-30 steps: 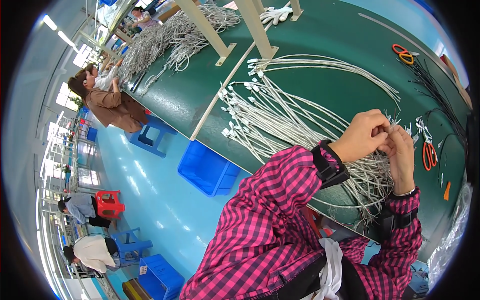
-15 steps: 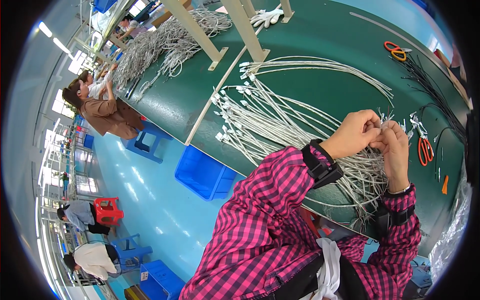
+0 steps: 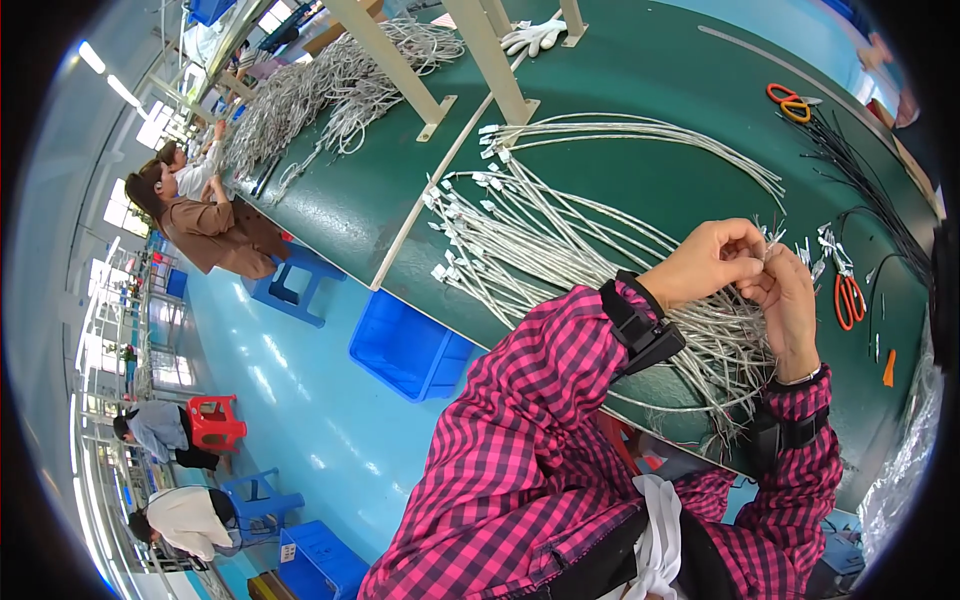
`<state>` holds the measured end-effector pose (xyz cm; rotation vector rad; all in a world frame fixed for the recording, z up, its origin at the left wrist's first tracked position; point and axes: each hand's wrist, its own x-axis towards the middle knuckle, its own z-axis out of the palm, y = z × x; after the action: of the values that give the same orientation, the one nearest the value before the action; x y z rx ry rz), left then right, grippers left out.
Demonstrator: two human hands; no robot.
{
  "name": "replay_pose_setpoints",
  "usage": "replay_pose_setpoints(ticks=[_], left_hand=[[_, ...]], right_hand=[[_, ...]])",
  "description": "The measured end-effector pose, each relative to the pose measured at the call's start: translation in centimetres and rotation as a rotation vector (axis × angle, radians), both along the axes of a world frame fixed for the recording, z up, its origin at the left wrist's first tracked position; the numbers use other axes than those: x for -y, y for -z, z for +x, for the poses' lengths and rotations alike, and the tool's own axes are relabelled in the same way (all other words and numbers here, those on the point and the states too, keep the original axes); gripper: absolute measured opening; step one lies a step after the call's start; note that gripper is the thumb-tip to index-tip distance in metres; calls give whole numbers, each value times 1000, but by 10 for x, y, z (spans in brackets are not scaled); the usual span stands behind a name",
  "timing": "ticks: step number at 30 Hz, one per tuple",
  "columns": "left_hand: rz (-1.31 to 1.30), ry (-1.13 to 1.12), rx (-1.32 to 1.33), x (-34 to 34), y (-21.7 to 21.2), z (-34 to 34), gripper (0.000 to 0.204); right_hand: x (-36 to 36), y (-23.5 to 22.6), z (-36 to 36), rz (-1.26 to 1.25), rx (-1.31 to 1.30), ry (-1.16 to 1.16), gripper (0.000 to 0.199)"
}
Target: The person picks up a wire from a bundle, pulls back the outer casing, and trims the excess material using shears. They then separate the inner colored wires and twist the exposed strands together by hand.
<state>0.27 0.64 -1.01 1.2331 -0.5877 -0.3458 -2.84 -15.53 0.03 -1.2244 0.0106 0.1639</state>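
My left hand and my right hand meet above the right end of a bundle of cables. Both are closed, thumbs and fingertips pinching the frayed end of one cable, whose thin wires stick up past the fingers. The rest of that cable is hidden among the others. These cables are pale grey and braided, with small white connectors at their left ends. Beyond them, a smaller group of cables curves apart on the green table.
To my right lie red-handled scissors, an orange piece and black cables. Another pair of scissors rests farther back. Metal posts stand on the table. Below its edge is a blue bin. Co-workers are at the left.
My hands stay in nearly the same place, with the fingers shifting slightly around the cable end. The cables and tools on the table have not moved.
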Motion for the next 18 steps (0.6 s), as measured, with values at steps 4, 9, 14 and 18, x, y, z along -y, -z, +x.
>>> replay_pose_setpoints(ticks=[4,9,14,18], left_hand=[[112,-67,103,0,2,-3,9],[202,-95,290,13,5,2,12],[10,-76,-167,-5,-3,1,17],[-187,27,-318,-6,7,7,16]], right_hand=[[-1,12,-1,-193,172,66,13],[6,6,-9,-276,139,161,14],[-6,6,0,115,21,58,13],[0,9,5,271,-62,16,17]])
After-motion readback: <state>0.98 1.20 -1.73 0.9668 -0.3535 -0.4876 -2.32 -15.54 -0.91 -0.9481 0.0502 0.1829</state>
